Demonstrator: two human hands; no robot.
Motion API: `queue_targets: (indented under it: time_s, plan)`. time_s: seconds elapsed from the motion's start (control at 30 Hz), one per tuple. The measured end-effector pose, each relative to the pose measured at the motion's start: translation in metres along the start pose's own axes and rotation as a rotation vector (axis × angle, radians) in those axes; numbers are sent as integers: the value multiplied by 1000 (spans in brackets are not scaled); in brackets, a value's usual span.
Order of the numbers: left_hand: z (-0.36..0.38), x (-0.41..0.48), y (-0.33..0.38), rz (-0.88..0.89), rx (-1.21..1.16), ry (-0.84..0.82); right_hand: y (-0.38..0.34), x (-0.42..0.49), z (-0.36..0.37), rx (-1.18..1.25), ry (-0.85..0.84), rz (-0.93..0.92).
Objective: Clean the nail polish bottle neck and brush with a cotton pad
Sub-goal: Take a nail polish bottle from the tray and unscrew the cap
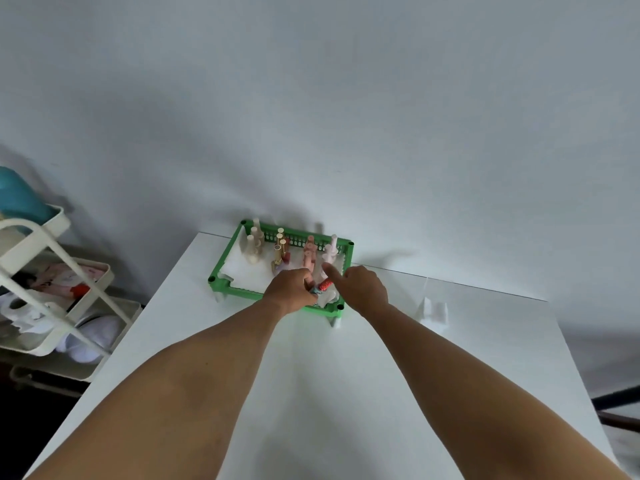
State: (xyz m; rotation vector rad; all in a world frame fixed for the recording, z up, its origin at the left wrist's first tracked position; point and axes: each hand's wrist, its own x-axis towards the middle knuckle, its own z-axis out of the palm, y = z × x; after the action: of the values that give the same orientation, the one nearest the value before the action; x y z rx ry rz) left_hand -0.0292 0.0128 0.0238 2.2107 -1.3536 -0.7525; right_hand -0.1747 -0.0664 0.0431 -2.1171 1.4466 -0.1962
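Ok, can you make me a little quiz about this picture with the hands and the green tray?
1. True or false: both hands are over the green tray.
2. Which hand holds the small bottle with the red cap? A) left hand B) right hand
3. Fill in: the tray stands on a ____ table.

Key: 1 true. 2 A; the right hand only points a finger near it. 3 white.
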Motion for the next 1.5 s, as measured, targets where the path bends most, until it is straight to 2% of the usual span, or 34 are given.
queue_targets:
  time_s: [0.17,0.27,0.47,0.63,0.7,0.77,0.87,0.97,1.07,1.13,1.27,1.37,1.5]
  plan:
    - [3,-16,22,67,-2,-21,6,-20,-13,-4,58,3]
    - [10,-26,32,81,-112,-12,19,-33,-26,16,65,8]
    - [30,-41,52,125,-106,-86,51,-57,-41,57,45,8]
    - [47,-50,61,132,-78,-84,71,-68,-58,203,-92,-50]
    - [51,-53,66,139,-82,-75,74,-74,-66,328,-185,-8]
    - [54,-54,72,153,-70,-75,76,-79,-72,352,-188,62]
    - [56,-55,82,176,-26,-92,80,-80,-78,309,-114,135]
    - [57,-55,88,194,13,-100,86,-79,-81,259,-68,87]
    - [59,-54,90,186,13,-106,86,-84,-87,279,-147,44]
    - [60,-54,91,178,6,-106,82,-86,-91,303,-191,87]
    - [62,-52,95,197,31,-114,77,-83,-95,199,-206,176]
    - [62,-50,95,202,52,-132,80,-78,-94,103,-208,113]
    - [64,-46,91,187,46,-143,84,-73,-90,-199,-161,-46]
